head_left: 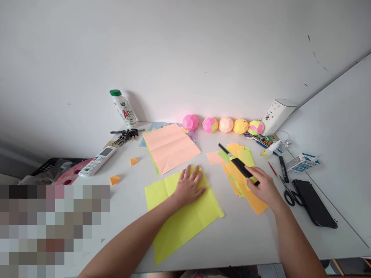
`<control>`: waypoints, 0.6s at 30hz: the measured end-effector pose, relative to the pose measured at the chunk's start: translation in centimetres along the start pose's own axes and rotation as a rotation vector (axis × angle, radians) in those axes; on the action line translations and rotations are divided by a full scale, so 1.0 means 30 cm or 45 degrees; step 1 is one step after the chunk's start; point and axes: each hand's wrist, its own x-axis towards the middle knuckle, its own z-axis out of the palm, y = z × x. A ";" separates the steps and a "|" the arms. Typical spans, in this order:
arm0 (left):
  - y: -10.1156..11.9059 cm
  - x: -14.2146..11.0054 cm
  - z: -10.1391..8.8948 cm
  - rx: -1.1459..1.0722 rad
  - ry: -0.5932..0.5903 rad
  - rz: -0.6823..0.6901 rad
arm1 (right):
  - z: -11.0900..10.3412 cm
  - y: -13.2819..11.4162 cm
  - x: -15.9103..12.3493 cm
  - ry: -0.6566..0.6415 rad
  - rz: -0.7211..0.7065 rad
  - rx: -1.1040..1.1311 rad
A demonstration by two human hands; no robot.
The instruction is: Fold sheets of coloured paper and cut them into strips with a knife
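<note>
"Bare forearms (131,236) nearest us, stretched across the white worktop (240,241), and look at that left hand (189,186): palm down, fingers fanned wide on a yellow-green sheet of paper (188,223)!"

"And the right hand (264,187)?"

"Closed round the black-and-yellow handle of a utility knife (240,166), blade end angled away, over the loose paper strips (236,181). That's clear of the sheet, off to its right."

"Talk me through that sheet. Creased, isn't it?"

"Creased, yes, and its right edge looks turned up. Feather-light, I'd judge, floppy between the folds, stiffer along them. On a smooth top it should skate at the slightest nudge."

"So a flat palm is a sound hold?"

"I'd say so: broad pressure, no pinching. For lifting, go for the nearest corner, free of the left forearm; a hard tug could tear it."

"And the knife?"

"Rigid, light enough for one hand, I'd guess. Take it well back on the handle, never by the blade."

"What about the peach sheet (174,148)?"

"Creased too, lying just beyond the left hand. Same delicate stuff, by the look of it!"
</note>
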 end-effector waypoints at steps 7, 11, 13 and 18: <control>-0.006 0.004 -0.016 -0.118 0.013 0.007 | -0.013 0.173 0.006 -0.012 0.260 -0.286; -0.042 0.000 -0.009 -0.329 0.080 -0.166 | 0.005 0.159 0.016 -0.044 0.261 -0.367; -0.059 -0.001 -0.008 -0.417 0.082 -0.195 | 0.027 0.099 0.016 -0.044 0.197 -0.380; -0.067 -0.002 0.001 -0.404 0.144 -0.130 | 0.154 -0.127 -0.030 -0.316 -0.496 -0.113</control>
